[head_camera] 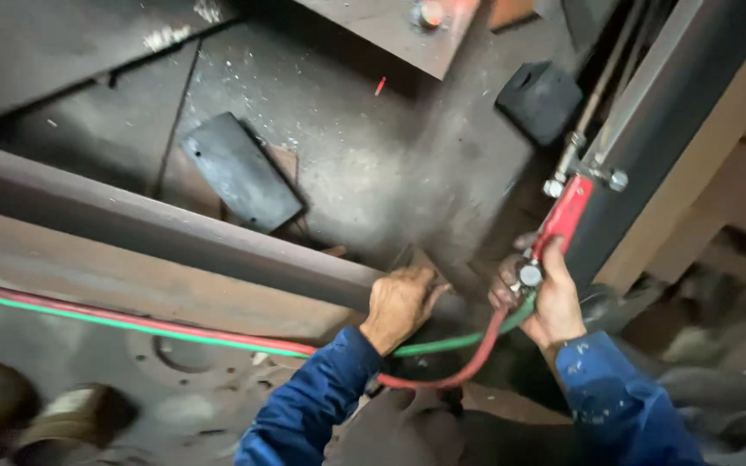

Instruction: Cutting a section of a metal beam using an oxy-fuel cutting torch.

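Item: red-handled metal cutting torch point(563, 216) with silver valve knobs, lying against the long dark steel beam point(174, 229) that is running across the view. The right hand point(550, 302), in a blue sleeve, is gripping the torch at its lower end just right of the beam's near end, fingers curling around the handle and pressed together, thumb resting by a round silver knob. The torch's thin metal tubes are rising up and away from the beam toward a tall dark upright post point(666, 121). Paired red and green rubber hoses point(131, 321) are running below the beam, along its length, and looping up to the torch base under the right hand. The left hand point(399, 302), also blue-sleeved, is resting on the beam's near end, fingers bent and held together over its edge, touching the steel. Beyond the beam, a flat dark rectangular steel plate point(239, 173) is lying tilted on the grey dusty floor point(347, 112). Farther beyond the beam, a black block point(541, 99) is sitting beside the upright post.
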